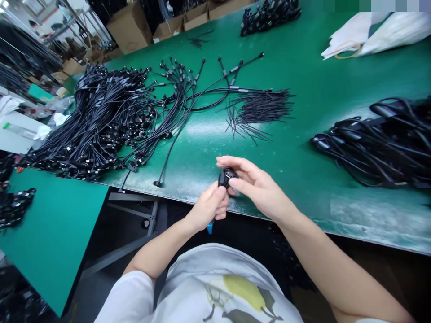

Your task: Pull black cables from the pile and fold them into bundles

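Note:
Just above the table's front edge, my left hand (pixel 209 205) is closed around the lower part of a coiled black cable (pixel 227 176). My right hand (pixel 254 184) grips the same cable from the right, thumb on its near side and fingers curved over the top. Shiny metal shows on a connector in the coil; the rest of it is hidden by my fingers. Beyond my hands lies a bunch of thin black ties (pixel 266 106). Several loose black cables (pixel 180 96) with connectors stretch across the table to the left of the ties.
A large heap of black cables (pixel 101 116) covers the table's left part. Coiled cables (pixel 380 139) lie at the right, with another dark pile (pixel 269 15) at the back. White bags (pixel 377 36) sit at the far right, and cardboard boxes (pixel 129 28) stand behind the green table (pixel 303 188).

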The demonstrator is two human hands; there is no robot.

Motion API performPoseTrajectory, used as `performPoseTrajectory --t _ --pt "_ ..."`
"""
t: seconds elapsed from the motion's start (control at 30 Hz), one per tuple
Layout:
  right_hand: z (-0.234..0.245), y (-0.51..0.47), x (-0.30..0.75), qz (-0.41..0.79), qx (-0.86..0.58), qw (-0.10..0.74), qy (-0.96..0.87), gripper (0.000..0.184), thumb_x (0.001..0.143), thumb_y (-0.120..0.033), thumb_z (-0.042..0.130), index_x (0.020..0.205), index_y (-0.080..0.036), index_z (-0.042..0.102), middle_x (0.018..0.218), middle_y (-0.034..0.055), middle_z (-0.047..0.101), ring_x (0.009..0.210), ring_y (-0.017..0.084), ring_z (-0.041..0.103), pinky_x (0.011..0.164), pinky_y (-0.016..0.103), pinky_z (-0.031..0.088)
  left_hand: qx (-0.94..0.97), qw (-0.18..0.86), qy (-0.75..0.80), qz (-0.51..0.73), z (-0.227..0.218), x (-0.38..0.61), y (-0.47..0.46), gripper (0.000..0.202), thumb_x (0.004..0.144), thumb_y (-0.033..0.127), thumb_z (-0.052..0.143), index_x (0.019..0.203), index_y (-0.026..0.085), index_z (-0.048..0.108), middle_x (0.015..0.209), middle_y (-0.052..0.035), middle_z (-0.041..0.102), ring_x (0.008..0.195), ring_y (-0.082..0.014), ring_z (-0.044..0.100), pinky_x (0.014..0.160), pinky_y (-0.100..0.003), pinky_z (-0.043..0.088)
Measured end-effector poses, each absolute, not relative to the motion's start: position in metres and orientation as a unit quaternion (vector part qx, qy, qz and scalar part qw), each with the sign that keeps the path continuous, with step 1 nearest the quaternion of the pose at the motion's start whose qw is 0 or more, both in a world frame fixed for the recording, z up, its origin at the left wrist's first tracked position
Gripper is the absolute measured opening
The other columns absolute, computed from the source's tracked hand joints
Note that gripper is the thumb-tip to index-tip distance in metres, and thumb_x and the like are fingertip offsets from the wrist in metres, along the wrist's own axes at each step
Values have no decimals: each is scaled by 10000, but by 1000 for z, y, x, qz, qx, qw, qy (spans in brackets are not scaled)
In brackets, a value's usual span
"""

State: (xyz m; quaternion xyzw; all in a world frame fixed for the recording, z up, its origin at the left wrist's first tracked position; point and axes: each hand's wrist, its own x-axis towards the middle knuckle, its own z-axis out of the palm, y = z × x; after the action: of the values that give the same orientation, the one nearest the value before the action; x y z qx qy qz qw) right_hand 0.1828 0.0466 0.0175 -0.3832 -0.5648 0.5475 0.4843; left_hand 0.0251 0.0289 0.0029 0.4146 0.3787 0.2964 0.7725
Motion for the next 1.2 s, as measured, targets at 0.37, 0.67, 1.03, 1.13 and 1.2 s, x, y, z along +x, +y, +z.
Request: performPoseTrajectory --t 0.37,0.67,1.03,1.13,1.2 --pt "9 42 172 630 -375 575 -364 221 911 -425 572 908 -213 512 648 -60 474 550 80 552 466 177 439 535 728 369 220 -3 33 13 406 914 572 468 982 172 486 654 37 493 543 -82 496 541 -212 430" --pt "0 18 154 661 -382 514 -392 477 820 -519 657 1156 -223 494 1026 63 633 778 132 639 569 210 504 452 712 446 298 -3 28 13 503 842 664 521 964 177 537 553 99 309 406 -41 255 379 -166 221" --pt "36 48 347 -127 -773 251 -569 297 889 -397 546 1045 -163 637 846 153 601 724 253 585 588 361 382 584 618 445 280 0 -28 20 351 953 396 472 1194 194 630 1071 -88 666 974 -187 639 890 -309 505" --pt "19 57 379 -206 -740 188 -612 279 889 -466 527 911 -226 669 665 124 499 541 224 471 494 349 178 652 493 467 338 4 -45 30 313 948 353 487 1182 219 646 1065 -78 671 958 -188 642 911 -307 482" --pt "8 59 384 -150 -683 259 -666 218 902 -450 496 951 -316 662 680 113 484 562 244 472 509 348 158 697 356 507 361 6 -62 43 317 949 320 483 1214 225 630 1124 -88 660 1021 -208 623 968 -335 452"
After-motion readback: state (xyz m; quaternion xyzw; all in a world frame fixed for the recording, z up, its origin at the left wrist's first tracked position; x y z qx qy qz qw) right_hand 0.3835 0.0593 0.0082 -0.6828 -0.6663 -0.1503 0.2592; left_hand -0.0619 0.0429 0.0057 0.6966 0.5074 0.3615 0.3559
